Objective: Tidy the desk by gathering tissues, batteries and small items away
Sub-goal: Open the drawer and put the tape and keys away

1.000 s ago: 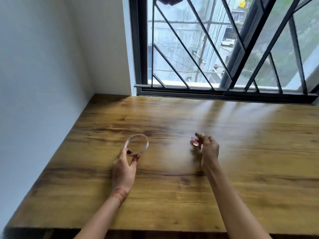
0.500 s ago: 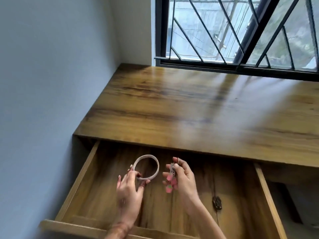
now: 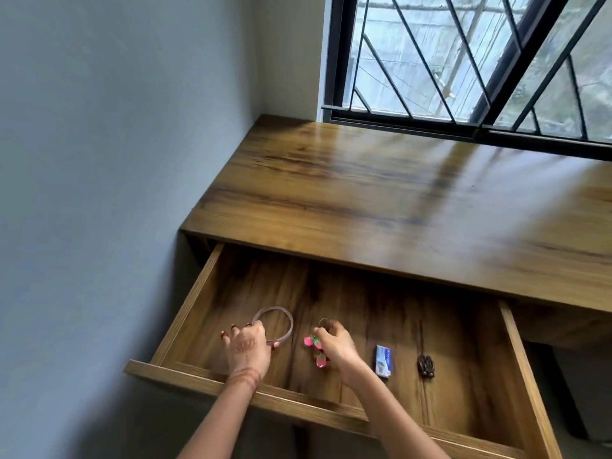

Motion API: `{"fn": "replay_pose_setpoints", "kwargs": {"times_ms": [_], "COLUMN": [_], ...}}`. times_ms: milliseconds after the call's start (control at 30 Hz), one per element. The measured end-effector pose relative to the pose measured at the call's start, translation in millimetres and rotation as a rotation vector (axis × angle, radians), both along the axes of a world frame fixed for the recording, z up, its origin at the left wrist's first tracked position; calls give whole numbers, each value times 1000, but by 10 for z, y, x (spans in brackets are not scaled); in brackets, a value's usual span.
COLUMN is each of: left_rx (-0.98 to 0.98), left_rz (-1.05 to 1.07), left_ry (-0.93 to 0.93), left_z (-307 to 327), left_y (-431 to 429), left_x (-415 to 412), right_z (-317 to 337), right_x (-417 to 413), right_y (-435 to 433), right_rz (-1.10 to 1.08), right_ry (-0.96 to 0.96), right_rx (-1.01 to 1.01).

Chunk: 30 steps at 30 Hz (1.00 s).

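Both hands are low inside the open drawer [image 3: 172,369] under the desk [image 3: 397,200].

Left hand [image 3: 246,347]: fingers and thumb curl round the near-left arc of the ring [image 3: 290,326] and pinch the band. The ring is in the left part of the drawer, just over the floor. Can't tell if it touches down.

Right hand [image 3: 337,346]: fingers are curled, pinching the keychain [image 3: 320,361] at its metal loop. It sits mid-drawer, just right of the ring. The pink charms trail out on the hand's left side.

Handling (my read):
- The ring is a thin band, light and fairly stiff, and may flex if squeezed across. Hold it by the rim, as now. It rolls if left on edge, so lay it flat.
- The keychain is light and limp, and its charms swing. Take it at the loop, since the charms are too loose to steer by. Neither item looks fragile.

Orientation:
- The ring's opening faces up toward the camera, slightly tilted. It's round, so it has no real long axis.
- The keychain's long axis runs roughly front to back, with the loop at the far end and the charms toward the drawer front.

Also in the drawer, to the right: a small blue box [image 3: 383,361] and a dark clip [image 3: 426,366], both apart from the hands.
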<state>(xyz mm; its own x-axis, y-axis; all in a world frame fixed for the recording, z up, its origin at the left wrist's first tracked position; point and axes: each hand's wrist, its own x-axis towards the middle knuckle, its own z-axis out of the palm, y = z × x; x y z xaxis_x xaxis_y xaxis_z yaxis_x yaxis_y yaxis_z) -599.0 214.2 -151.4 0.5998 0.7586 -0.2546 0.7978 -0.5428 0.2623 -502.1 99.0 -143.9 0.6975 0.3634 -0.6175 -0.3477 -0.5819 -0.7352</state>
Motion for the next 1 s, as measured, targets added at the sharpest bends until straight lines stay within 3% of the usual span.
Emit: {"fn": "replay_pose_setpoints", "kwargs": {"times_ms": [333, 467, 633, 800, 1000], "left_rx": [73, 159, 206, 223, 230], "left_rz": [-165, -240, -345, -393, -396], "left_ry": [-176, -168, -119, -109, -83], "left_z": [211, 210, 177, 137, 125], "left_y": [-358, -506, -588, -572, -555], "left_x": [-229, -417, -489, -476, -446], "right_z": [182, 300, 200, 134, 139], "right_x": [-165, -261, -317, -303, -264], "right_y": [-450, -841, -1350, -1470, -1445], "right_rz": [177, 262, 522, 780, 833], "right_ry": [-318, -548, -967, -1109, -1118], "right_rx": [-25, -50, -259, -411, -398]}}
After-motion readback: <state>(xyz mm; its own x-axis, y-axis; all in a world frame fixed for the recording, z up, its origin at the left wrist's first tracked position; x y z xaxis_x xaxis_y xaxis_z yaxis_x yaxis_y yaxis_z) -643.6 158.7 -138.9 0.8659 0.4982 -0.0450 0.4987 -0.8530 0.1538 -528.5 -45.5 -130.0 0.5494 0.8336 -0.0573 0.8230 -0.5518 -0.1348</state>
